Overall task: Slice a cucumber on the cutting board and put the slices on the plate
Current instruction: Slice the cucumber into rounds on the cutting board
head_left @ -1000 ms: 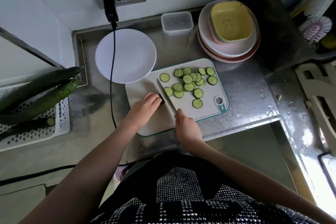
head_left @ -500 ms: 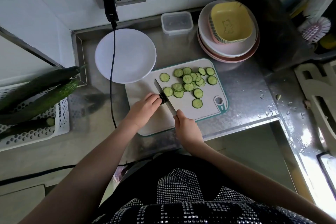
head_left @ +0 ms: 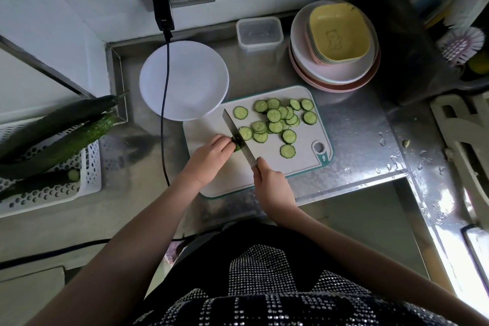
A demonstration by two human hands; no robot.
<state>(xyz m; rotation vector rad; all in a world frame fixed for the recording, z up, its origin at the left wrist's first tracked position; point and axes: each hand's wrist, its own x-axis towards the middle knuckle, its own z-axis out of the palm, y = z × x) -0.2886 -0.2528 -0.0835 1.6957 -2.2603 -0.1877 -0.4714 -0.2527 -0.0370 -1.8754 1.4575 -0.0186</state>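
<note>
A pale cutting board (head_left: pixel 304 164) with a teal rim lies on the steel counter. Several cucumber slices (head_left: pixel 275 124) are spread over its far half. My left hand (head_left: pixel 209 156) holds a short cucumber stub (head_left: pixel 237 147), mostly hidden under the fingertips. My right hand (head_left: pixel 270 182) grips the handle of a knife (head_left: pixel 235 135), whose blade lies against the stub's cut end and points away toward the plate. The white plate (head_left: pixel 195 79) stands bare just beyond the board's far left corner.
A black cable (head_left: pixel 165 92) runs from the wall socket across the plate's left side. A white basket (head_left: pixel 87 174) at the left holds whole cucumbers (head_left: pixel 60 137). Stacked dishes (head_left: pixel 336 45) and a clear box (head_left: pixel 259 33) stand behind the board.
The knife blade has shifted left along the stub, and the left fingertips have drawn back slightly. The slices and plate have not moved.
</note>
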